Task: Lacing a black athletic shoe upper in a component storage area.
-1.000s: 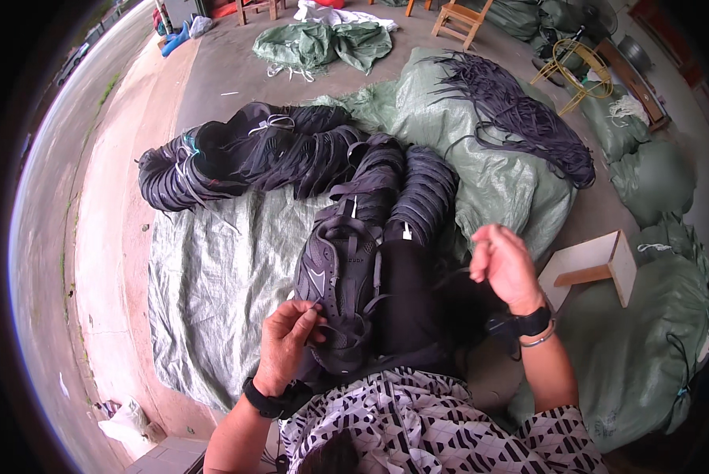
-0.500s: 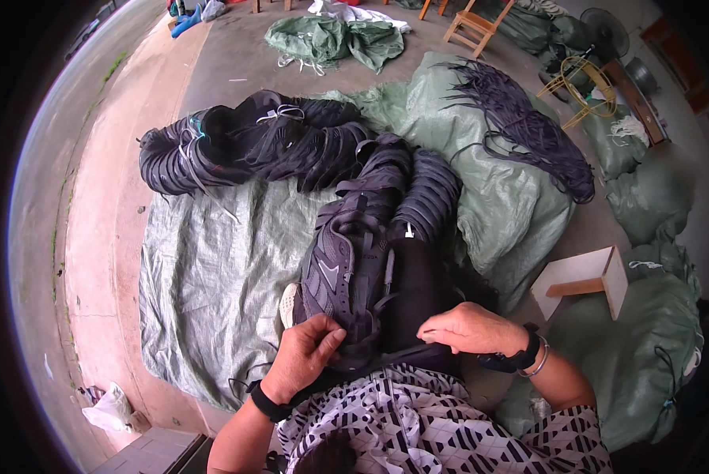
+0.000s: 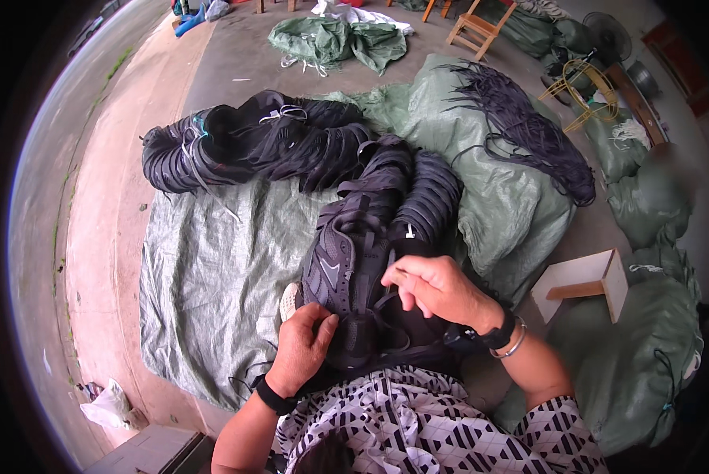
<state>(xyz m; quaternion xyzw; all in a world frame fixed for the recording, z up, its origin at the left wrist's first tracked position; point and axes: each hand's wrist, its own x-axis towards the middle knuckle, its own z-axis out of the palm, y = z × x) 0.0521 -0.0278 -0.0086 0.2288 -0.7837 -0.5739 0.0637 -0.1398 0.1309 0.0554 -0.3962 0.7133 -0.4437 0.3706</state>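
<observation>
A dark grey-black shoe upper [image 3: 335, 265] with a row of eyelets lies on my lap, its toe end pointing away. My left hand [image 3: 303, 344] pinches its near left edge between thumb and fingers. Above the right side of the upper is my right hand [image 3: 441, 294], fingers curled and thumb pressed in; whatever they hold is too small to make out. A loose dark lace loop [image 3: 390, 336] shows between the hands. Beyond, nested rows of dark uppers [image 3: 429, 193] lean away from my knees. More bundled uppers [image 3: 252, 142], tied with pale cord, lie at the far left.
A grey-green woven sheet [image 3: 212, 276] covers the floor on the left. Dark laces [image 3: 520, 118] are heaped over a green sack [image 3: 505, 213] at right. A small white-and-wood stand [image 3: 580, 280], full green sacks [image 3: 623, 355] and a wooden chair [image 3: 481, 28] stand around.
My right hand has moved up and left, from beside the upper to over its right side. My left hand stays at the near edge, shifted only slightly.
</observation>
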